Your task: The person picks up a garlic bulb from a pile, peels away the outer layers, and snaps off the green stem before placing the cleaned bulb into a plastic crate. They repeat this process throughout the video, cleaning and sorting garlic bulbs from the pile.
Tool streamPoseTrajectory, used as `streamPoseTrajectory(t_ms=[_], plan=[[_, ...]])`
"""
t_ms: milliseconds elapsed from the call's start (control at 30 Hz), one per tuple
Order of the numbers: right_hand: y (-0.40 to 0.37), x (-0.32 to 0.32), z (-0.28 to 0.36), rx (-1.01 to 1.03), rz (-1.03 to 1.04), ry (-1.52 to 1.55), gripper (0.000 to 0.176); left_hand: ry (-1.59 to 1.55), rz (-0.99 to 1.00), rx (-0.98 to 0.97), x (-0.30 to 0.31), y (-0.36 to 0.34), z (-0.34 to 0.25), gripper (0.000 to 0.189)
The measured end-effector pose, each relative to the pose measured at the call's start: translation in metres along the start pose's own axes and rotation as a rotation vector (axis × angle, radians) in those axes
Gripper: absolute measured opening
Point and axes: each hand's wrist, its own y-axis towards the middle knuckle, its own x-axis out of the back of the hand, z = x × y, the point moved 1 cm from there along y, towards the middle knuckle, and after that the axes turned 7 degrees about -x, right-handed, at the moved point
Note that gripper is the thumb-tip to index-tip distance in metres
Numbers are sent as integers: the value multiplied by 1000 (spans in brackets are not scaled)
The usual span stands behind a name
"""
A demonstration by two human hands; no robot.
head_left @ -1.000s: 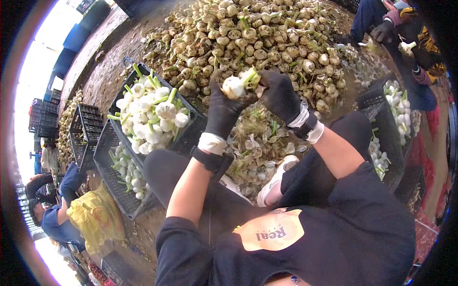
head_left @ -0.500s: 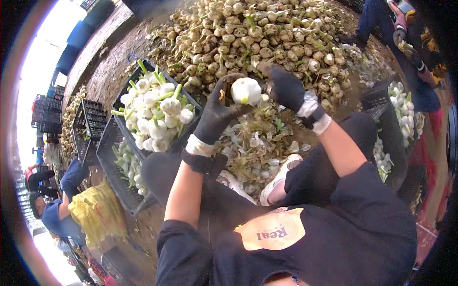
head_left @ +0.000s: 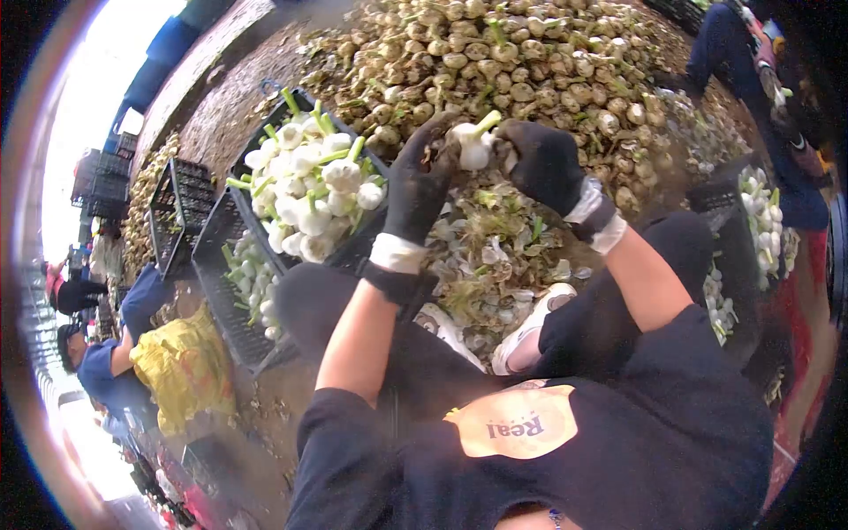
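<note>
Both my hands wear dark gloves and meet around one white garlic bulb (head_left: 475, 148) with a short green stem pointing up and right. My left hand (head_left: 422, 181) has its fingers closed on the bulb's left side. On the other side, my right hand (head_left: 541, 163) is curled with its fingertips at the bulb; what exactly they pinch is too small to make out. Peeled skins and leaves (head_left: 495, 247) lie on the ground below, and the heap of unpeeled garlic (head_left: 530, 71) rises beyond my hands.
A crate of cleaned garlic (head_left: 309, 177) stands at left, over another crate (head_left: 231, 300). More crates are at right (head_left: 746, 221). A person (head_left: 115, 362) sits by a yellow sack (head_left: 184, 367) at far left; another person (head_left: 751, 79) works at upper right.
The bulb has turned, so its green stem now points up and right instead of toward me. My right hand has closed into a curl beside it. The whole view has shifted slightly.
</note>
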Motion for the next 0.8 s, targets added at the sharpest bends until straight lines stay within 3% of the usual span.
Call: streamPoseTrajectory(t_ms=[67,133,167,233,300,333,467,567,633,667,700,800], plan=[[4,6,19,-60,77,34,8,203,-37,-215,3,5,16,40],[0,0,32,15,1,176,9,413,-47,-200,-4,0,22,43],[1,-2,34,-17,62,112,12,82,-118,-88,-7,4,42,44],[2,-6,25,-46,125,56,15,33,-215,-104,-3,8,31,32],[12,-12,3,-270,152,-52,16,73,-269,-266,-7,9,21,27],[9,-12,-1,-274,145,-61,16,97,-297,-346,-9,10,17,24],[7,-3,22,-118,142,151,26,-595,-247,206,1,15,48,27],[4,-2,46,-130,-35,-37,30,-131,-84,128,9,9,72,24],[8,-3,48,-131,-22,-64,29,-571,-327,385,-3,6,53,25],[9,-3,47,-123,-1,-85,28,-569,-316,387,-9,3,41,25],[10,-6,46,-120,-14,-100,23,-541,-327,181,-14,-1,26,25],[7,-10,49,-170,-35,-49,18,-287,-382,-64,-19,3,21,24]])
